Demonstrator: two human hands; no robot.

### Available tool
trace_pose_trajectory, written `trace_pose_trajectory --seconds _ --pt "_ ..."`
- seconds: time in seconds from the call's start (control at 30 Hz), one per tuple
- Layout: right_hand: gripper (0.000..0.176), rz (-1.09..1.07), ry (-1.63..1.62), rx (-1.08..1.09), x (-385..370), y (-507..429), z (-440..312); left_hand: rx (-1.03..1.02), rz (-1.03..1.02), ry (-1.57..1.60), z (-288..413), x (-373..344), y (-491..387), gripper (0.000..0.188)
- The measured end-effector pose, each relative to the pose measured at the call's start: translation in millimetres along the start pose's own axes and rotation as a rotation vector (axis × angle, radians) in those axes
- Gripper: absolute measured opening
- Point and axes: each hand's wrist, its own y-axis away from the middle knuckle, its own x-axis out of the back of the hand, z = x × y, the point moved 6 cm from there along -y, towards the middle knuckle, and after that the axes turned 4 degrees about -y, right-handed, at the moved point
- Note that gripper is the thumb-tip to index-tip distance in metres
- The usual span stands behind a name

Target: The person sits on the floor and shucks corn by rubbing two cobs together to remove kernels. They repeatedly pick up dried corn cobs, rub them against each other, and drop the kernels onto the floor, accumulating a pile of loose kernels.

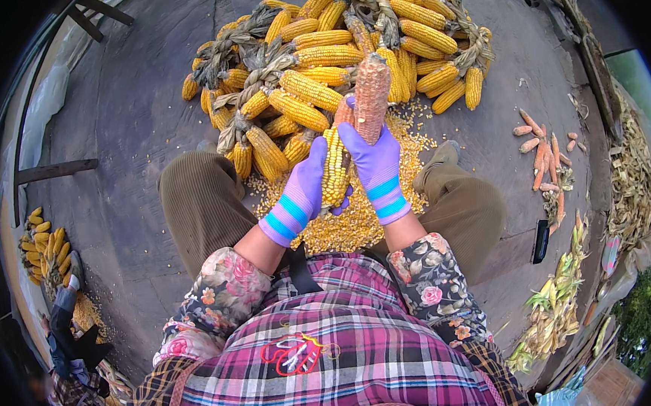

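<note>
In a purple glove with blue stripes, my left hand point(307, 184) grips an ear of yellow corn point(335, 171), part of whose kernels are gone. My right hand point(375, 157), gloved the same way, holds a mostly bare reddish corncob point(373, 95) against that ear. Part of another bare cob point(344, 113) shows between the hands; which hand bears it I cannot tell. Loose kernels point(344, 233) lie heaped on the floor below the hands, between my legs. Beyond them lies a large pile of corn ears point(329, 55) braided together by their husks.
Several bare cobs point(542, 157) lie at the right, near a black flat object point(540, 242) and husks point(556, 300). At the far left another person point(69, 340) sits by more corn ears point(46, 251). A dark wooden bar point(57, 171) juts in from the left.
</note>
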Motion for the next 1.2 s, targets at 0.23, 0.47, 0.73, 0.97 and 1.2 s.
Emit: trace_pose_trajectory --seconds 0.23,0.47,0.73,0.97,1.2 --pt "0.047 0.106 -0.047 -0.131 -8 7 0 -0.341 0.55 -1.194 16 -19 21 0.047" --pt "0.038 0.192 -0.224 -0.022 8 -5 12 -0.043 0.018 -0.186 -5 3 3 0.065" --pt "0.061 -0.045 -0.563 -0.23 -4 7 0 -0.154 0.141 -0.256 6 3 6 0.06" --pt "0.041 0.157 -0.022 -0.042 -10 18 1 -0.712 0.437 -0.941 -3 8 -2 0.063" --pt "0.044 0.073 0.023 -0.031 -2 7 -5 -0.05 0.177 -0.209 -5 7 -6 0.07"
